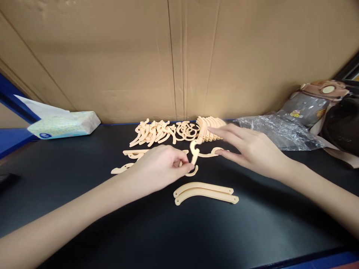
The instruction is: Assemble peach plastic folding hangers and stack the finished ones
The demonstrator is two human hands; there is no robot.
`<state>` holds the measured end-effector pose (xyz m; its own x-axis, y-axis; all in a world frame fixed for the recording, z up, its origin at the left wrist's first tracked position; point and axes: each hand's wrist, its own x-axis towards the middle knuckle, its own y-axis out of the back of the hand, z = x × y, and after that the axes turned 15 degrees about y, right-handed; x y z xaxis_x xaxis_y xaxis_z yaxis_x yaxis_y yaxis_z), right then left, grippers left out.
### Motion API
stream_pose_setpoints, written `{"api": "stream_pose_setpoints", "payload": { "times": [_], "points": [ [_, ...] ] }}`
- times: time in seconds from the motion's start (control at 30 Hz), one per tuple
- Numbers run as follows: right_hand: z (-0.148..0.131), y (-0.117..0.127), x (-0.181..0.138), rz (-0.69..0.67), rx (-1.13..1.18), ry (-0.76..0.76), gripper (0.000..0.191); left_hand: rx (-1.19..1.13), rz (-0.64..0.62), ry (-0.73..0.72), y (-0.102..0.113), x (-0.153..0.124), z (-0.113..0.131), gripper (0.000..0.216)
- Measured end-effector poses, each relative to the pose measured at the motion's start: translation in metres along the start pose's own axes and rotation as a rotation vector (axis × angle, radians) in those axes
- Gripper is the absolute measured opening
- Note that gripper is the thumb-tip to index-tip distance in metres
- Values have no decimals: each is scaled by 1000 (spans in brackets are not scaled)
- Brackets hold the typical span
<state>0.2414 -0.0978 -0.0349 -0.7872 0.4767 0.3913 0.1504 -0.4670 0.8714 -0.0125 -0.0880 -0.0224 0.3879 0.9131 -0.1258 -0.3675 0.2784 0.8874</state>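
My left hand (159, 168) is closed in a pinch on a small cream plastic hook piece (194, 148), held upright above the black table (84, 209). My right hand (246, 149) reaches left with fingers stretched out and apart, fingertips near a curved cream piece (209, 153) lying flat. Two long curved cream arms (206, 193) lie side by side in front of my hands. A heap of similar cream plastic parts (174, 131) sits at the back by the wall. Loose pieces (131, 153) lie to the left, partly hidden by my left hand.
A soft tissue pack (63, 125) lies at the back left. Crumpled clear plastic wrap (277, 130) and a grey bottle with a brown lid (311, 102) sit at the back right. A cardboard wall (179, 56) closes the back.
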Motion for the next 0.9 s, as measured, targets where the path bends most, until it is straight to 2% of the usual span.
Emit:
{"api": "stream_pose_setpoints", "payload": {
  "times": [0.17,0.33,0.5,0.6,0.67,0.77,0.9],
  "points": [
    [-7,3,1,39,-41,146,26,95,31,-153,-1,2,18,30],
    [-5,3,1,40,-58,163,24,143,28,-224,-5,7,21,25],
    [-4,2,0,2,-6,171,26,171,24,-259,-9,7,21,33],
    [0,0,-1,-28,-2,133,24,226,128,-287,-7,14,11,36],
    [4,-3,-2,-51,-13,95,23,359,215,-311,-4,24,-2,39],
    [11,-6,-4,-90,-20,34,22,512,208,-251,-1,38,-25,48],
    [15,-9,-4,-129,-3,-3,20,560,192,-162,4,43,-43,53]
  ]
}}
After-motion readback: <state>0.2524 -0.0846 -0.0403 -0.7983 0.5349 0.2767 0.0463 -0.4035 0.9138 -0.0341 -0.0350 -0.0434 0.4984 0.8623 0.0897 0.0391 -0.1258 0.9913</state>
